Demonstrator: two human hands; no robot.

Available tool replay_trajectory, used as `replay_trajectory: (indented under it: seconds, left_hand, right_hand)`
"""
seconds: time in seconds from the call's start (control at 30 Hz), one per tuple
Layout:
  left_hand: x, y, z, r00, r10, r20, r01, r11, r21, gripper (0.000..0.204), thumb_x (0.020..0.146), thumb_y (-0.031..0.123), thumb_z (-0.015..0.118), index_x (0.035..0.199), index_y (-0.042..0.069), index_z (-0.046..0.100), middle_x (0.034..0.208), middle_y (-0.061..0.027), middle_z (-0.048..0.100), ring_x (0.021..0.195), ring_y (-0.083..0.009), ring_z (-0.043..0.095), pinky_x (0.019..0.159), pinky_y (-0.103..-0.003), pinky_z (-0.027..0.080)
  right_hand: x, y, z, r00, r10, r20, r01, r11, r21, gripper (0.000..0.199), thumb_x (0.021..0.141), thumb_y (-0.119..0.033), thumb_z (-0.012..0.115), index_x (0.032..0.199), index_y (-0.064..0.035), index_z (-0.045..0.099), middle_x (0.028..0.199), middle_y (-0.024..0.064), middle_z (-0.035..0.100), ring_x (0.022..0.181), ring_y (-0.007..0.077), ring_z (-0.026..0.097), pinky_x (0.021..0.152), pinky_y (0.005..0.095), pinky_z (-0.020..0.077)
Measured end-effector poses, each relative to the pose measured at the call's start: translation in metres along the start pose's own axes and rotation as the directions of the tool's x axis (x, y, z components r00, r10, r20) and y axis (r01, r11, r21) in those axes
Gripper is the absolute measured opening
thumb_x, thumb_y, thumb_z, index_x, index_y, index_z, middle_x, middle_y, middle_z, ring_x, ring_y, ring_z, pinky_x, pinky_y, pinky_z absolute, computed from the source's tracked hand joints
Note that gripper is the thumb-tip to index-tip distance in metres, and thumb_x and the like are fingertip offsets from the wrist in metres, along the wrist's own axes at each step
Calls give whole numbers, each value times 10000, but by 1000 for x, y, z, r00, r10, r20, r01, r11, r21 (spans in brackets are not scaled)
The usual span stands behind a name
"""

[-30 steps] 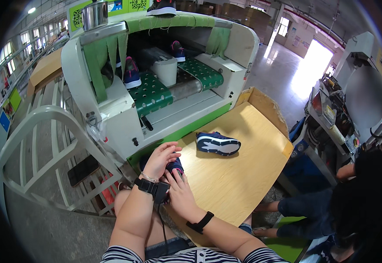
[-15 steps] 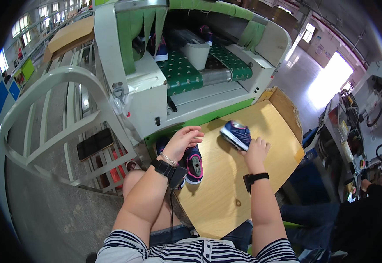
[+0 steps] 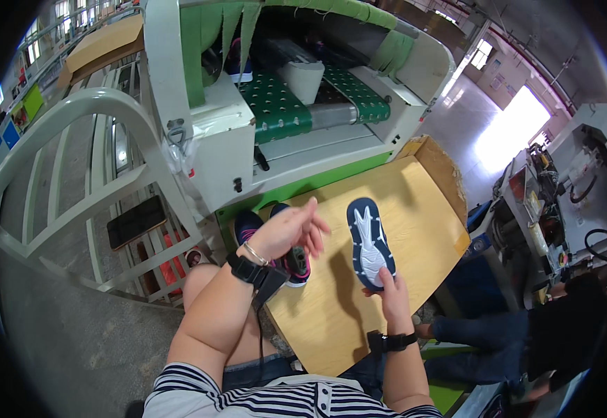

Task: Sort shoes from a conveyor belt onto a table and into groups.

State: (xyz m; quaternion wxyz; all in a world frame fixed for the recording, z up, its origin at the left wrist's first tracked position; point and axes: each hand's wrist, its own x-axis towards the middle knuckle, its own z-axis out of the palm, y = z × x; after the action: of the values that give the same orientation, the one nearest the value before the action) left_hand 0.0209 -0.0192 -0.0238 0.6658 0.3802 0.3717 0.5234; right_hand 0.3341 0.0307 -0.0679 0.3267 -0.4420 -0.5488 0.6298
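My right hand (image 3: 395, 298) grips a sneaker (image 3: 371, 244) by its heel end, thumb on the sole. The shoe is raised off the wooden board (image 3: 331, 327) and its blue and white sole faces me. To the left, my left hand (image 3: 291, 231) is empty, fingers apart, above a pair of dark sneakers with pink trim. One dark sneaker (image 3: 248, 226) lies at the board's left edge; the other sneaker (image 3: 296, 266) is partly covered by my left hand and wrist.
Ahead stands a white and green machine with a perforated green conveyor belt (image 3: 276, 104); a shoe (image 3: 239, 64) sits inside. At left are a metal rack (image 3: 74, 230) and a phone (image 3: 136, 223). A cardboard piece (image 3: 443, 171) edges the board. Another person (image 3: 512, 341) is at lower right.
My right hand has lifted the sneaker toward me and turned it so the sole shows. My left hand stays empty, its fingers now more spread. The view has shifted slightly.
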Motion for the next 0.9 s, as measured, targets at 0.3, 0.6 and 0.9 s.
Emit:
replay_trajectory:
  seconds: [0.3,0.6,0.9]
  left_hand:
    - [-13,3,37,816,27,577,281,854,-437,1126,767,899,323,1516,59,273,1366,-275,524,982,-370,702,790,-454,604]
    - [-3,7,26,892,428,144,-344,850,-399,883,901,615,584,1520,63,280,1444,-145,474,1237,-274,565,1013,-429,488]
    - [21,34,-16,817,553,-162,-553,674,-490,522,996,298,585,1433,61,427,1372,-148,560,1286,-324,531,1064,-579,443]
  right_hand:
    - [26,-59,46,650,-750,124,678,498,-541,660,887,47,617,1485,-33,349,1531,185,326,1372,355,399,1108,419,358]
    - [34,5,101,898,-387,210,440,780,-445,742,921,-59,628,1537,-9,219,1538,220,301,1446,360,287,1165,447,273]
    - [20,21,130,925,-299,232,342,923,-174,748,889,-64,661,1522,3,268,1459,186,435,1342,271,447,1095,362,380]
